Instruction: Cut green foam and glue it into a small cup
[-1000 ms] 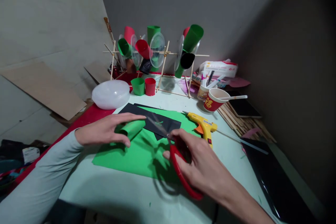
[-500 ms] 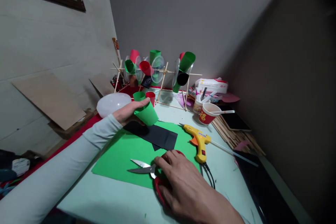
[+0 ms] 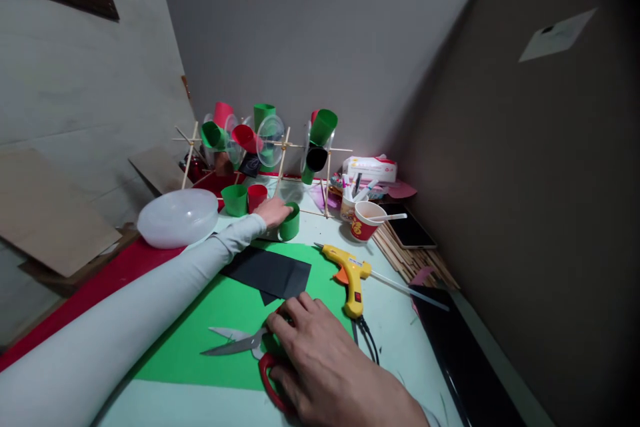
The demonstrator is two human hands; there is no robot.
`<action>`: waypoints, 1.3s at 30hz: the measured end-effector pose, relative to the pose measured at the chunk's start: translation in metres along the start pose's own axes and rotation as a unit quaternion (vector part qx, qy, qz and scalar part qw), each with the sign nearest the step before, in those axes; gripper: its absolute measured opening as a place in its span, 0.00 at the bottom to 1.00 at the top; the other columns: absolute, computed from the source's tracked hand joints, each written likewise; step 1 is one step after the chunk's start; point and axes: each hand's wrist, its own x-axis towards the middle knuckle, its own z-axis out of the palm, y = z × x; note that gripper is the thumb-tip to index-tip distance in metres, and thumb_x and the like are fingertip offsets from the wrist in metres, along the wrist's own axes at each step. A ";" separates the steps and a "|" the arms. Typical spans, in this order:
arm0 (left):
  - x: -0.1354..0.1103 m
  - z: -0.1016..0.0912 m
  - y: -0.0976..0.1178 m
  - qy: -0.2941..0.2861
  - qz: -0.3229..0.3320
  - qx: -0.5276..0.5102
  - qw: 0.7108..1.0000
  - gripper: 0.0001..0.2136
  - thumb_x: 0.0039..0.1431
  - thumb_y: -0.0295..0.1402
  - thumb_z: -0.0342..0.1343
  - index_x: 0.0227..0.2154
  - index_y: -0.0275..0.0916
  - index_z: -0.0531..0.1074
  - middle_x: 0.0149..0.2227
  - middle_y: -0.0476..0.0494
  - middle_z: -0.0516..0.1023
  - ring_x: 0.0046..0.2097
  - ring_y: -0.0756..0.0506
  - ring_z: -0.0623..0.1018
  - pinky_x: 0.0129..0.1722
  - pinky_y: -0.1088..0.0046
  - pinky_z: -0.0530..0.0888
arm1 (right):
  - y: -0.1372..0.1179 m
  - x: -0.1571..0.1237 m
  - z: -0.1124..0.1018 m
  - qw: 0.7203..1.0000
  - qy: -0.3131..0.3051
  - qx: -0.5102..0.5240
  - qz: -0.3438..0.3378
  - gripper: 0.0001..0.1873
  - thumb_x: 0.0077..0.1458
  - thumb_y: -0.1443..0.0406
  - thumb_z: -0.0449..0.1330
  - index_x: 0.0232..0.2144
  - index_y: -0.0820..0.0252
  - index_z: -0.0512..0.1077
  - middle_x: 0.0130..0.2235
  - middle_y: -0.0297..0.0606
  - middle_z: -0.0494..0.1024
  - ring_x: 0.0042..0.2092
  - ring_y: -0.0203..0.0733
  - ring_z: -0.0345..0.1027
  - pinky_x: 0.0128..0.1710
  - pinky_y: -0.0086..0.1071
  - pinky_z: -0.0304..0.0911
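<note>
At the far side of the table, my left hand pinches the rim of a green paper cup that appears to stand on the tabletop. Beside it are a red paper cup and another green paper cup. My right hand is closed around the red handles of a pair of scissors, whose blades are parted and point left. Beneath the scissors lies a green sheet of paper. Black paper strips rest on that sheet.
A yellow glue gun lies right of the sheet. Behind stands a wooden stick frame with coloured paper cups and clear discs. A white bowl is at left, and a red-and-white cup and wooden sticks at right.
My left hand has carried the green paper cup from above the black strips to the table beside the red cup. The view has turned right; my right hand keeps the scissors.
</note>
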 end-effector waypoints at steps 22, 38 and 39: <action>-0.130 -0.052 -0.046 0.165 0.151 -0.368 0.902 0.14 0.49 0.40 0.66 0.36 0.38 0.77 0.33 0.44 0.80 0.36 0.46 0.77 0.36 0.72 0.73 | 0.018 0.006 -0.008 0.891 0.429 0.145 0.013 0.16 0.57 0.69 0.61 0.47 0.61 0.65 0.44 0.43 0.69 0.43 0.44 0.67 0.39 0.36 0.69; -0.180 0.020 -0.018 0.114 0.131 -0.492 0.853 0.11 0.40 0.36 0.72 0.27 0.39 0.81 0.30 0.46 0.81 0.35 0.45 0.77 0.38 0.69 0.72 | 0.014 0.011 0.016 0.877 0.480 -0.013 -0.011 0.19 0.63 0.67 0.59 0.54 0.59 0.61 0.49 0.51 0.68 0.50 0.53 0.67 0.42 0.46 0.74; -0.180 0.019 -0.019 0.120 0.130 -0.490 0.854 0.11 0.39 0.37 0.72 0.26 0.39 0.81 0.29 0.46 0.81 0.34 0.45 0.76 0.38 0.69 0.72 | 0.015 0.011 0.016 0.874 0.485 -0.022 -0.011 0.19 0.63 0.67 0.59 0.54 0.59 0.61 0.50 0.52 0.68 0.50 0.53 0.66 0.41 0.46 0.74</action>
